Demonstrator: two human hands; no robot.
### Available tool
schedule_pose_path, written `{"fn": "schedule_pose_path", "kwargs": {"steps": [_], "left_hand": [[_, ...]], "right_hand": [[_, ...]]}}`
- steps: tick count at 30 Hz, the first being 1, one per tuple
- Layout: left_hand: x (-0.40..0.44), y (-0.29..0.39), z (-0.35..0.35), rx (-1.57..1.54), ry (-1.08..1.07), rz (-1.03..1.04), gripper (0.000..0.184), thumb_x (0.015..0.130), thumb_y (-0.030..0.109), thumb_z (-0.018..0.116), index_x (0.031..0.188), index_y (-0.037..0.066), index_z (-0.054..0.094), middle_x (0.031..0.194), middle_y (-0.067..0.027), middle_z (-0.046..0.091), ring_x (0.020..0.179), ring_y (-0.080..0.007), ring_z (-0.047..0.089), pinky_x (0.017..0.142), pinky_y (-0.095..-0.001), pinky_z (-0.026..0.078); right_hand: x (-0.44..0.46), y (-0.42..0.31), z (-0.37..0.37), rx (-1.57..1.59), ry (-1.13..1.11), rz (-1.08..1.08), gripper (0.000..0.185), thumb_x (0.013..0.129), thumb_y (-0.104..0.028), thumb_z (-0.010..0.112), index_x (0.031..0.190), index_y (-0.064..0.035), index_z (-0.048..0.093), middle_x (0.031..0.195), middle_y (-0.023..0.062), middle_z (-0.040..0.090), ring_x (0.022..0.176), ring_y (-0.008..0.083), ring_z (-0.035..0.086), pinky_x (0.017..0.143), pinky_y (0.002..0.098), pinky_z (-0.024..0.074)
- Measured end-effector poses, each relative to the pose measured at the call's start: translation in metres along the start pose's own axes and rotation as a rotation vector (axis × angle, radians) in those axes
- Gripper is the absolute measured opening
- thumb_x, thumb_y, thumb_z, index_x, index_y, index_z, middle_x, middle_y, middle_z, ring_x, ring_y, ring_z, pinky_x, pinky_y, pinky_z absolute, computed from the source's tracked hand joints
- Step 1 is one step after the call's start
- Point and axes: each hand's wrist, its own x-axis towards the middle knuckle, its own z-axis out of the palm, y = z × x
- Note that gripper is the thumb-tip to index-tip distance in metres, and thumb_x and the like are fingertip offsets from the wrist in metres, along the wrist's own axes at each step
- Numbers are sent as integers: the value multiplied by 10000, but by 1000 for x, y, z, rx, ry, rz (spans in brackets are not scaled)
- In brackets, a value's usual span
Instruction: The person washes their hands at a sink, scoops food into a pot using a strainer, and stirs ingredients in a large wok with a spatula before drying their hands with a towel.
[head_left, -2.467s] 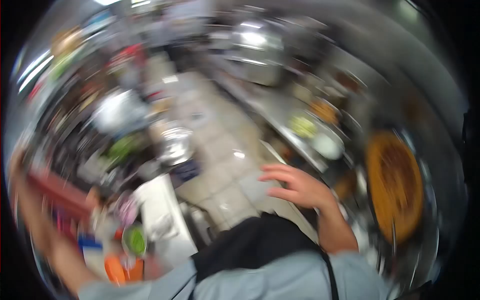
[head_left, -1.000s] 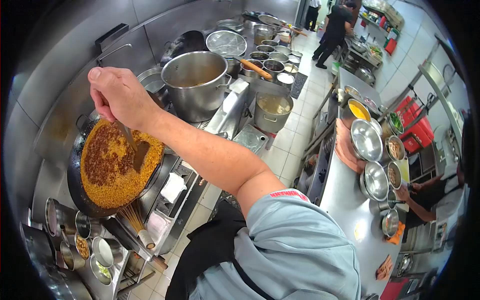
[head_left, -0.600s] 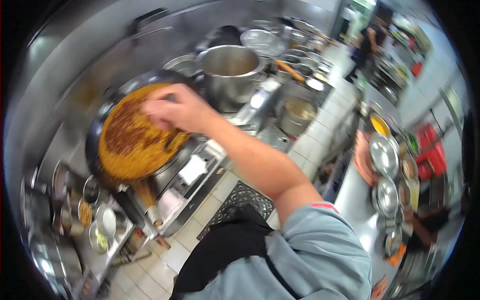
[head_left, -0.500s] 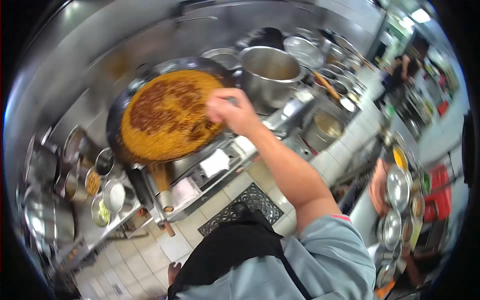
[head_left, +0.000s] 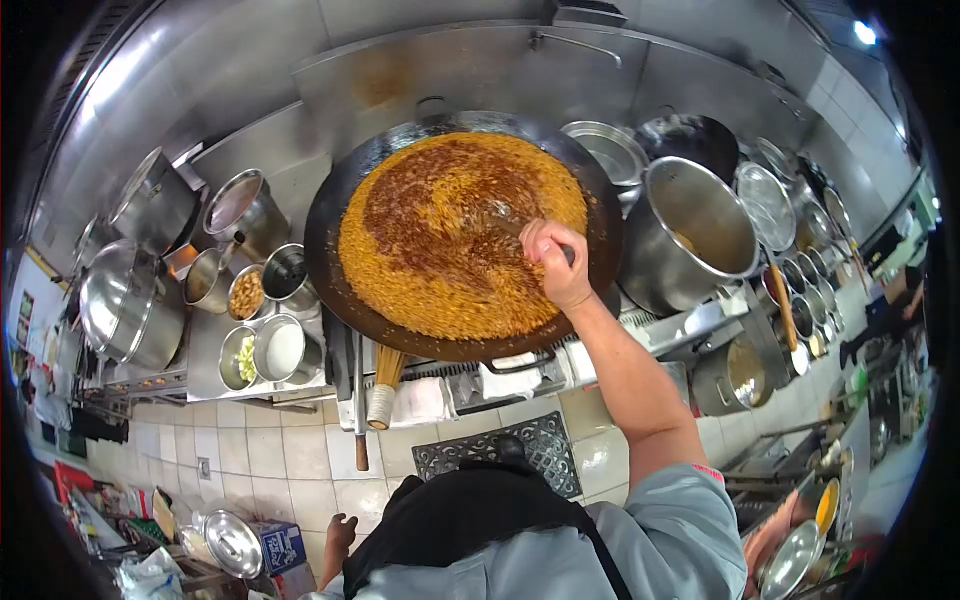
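Note:
A large dark wok (head_left: 325, 240) sits on the stove, filled with a yellow-orange mixture (head_left: 400, 300) of fine bits with a dark red-brown swirl over it. My right hand (head_left: 557, 262) is closed around the handle of a metal stirring tool (head_left: 497, 218), held over the wok's right side. A grey handle end sticks out of the fist; the tool's head is blurred or sunk in the mixture, so its exact kind is unclear. Low beside my apron, my left hand (head_left: 341, 530) hangs empty over the floor, fingers loosely apart.
A tall steel pot (head_left: 690, 230) stands right of the wok, with a strainer (head_left: 766, 205) beside it. At left are a cup of white powder (head_left: 285, 350), a bowl of nuts (head_left: 246, 295) and a lidded pot (head_left: 120, 305). A bamboo brush (head_left: 384, 385) juts out front. A mat (head_left: 545, 450) covers floor tiles.
The camera view has turned and levelled, bringing the wok to the middle. My right hand is still gripping the tool; the red-brown patch is more spread and swirled into the yellow.

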Motion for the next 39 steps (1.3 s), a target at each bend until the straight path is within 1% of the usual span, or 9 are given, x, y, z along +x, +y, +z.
{"fn": "schedule_pose_path", "kwargs": {"steps": [6,10,13,14,17,20,27,35,39], "left_hand": [[0,-10,32,8,119,23,666,871,362,759,1363,-43,566,1199,-323,682,1152,-419,666,977,-459,532],[-21,-16,50,6,103,-55,695,867,368,748,1388,-45,548,1245,-328,664,1197,-424,647,991,-451,525],[0,-75,78,-114,47,-98,711,870,368,722,1409,-52,530,1259,-334,654,1219,-430,632,1020,-449,511],[-6,-76,75,-114,-61,-98,727,866,369,705,1405,-84,523,1276,-346,640,1247,-438,611,1058,-444,487],[-31,-74,81,-63,51,-154,724,860,359,699,1384,-112,531,1278,-361,630,1256,-438,605,1076,-435,474],[-20,-106,85,-3,34,-8,730,856,359,695,1368,-136,535,1278,-371,625,1270,-432,599,1085,-429,467],[-9,-120,74,-146,34,-113,745,863,408,707,1388,-92,535,1278,-350,637,1262,-431,604,1067,-437,477],[26,-130,38,-44,-68,19,704,882,416,726,1368,-62,553,1244,-298,675,1212,-401,640,1028,-444,506],[81,-166,50,-89,-7,107,684,876,415,750,1357,-40,578,1212,-312,684,1195,-394,654,1016,-437,512]], "right_hand": [[63,62,-9,83,178,-35,303,932,-191,535,691,-14,484,648,84,505,625,188,511,654,369,461],[115,91,-15,272,396,5,310,956,-175,480,679,-36,474,619,94,501,599,201,499,649,380,476],[153,109,-16,478,548,80,378,1011,-203,498,664,-66,441,575,70,449,547,201,477,591,383,458],[163,112,-12,460,584,108,387,1014,-221,509,664,-76,433,570,67,439,537,204,468,586,391,462],[184,115,-2,436,677,197,408,1025,-265,540,672,-100,418,555,54,415,507,207,446,564,413,469],[191,114,7,477,726,314,385,1031,-272,552,701,-112,435,545,35,410,489,197,449,533,434,473],[153,54,26,506,650,462,378,1012,-258,590,703,-113,428,575,34,411,507,201,452,548,429,462],[84,-59,60,420,527,446,364,1004,-261,619,709,-132,449,587,16,419,560,193,460,626,429,469],[55,-107,72,404,527,412,383,980,-278,655,685,-144,451,580,17,436,553,188,467,610,409,459]]}}
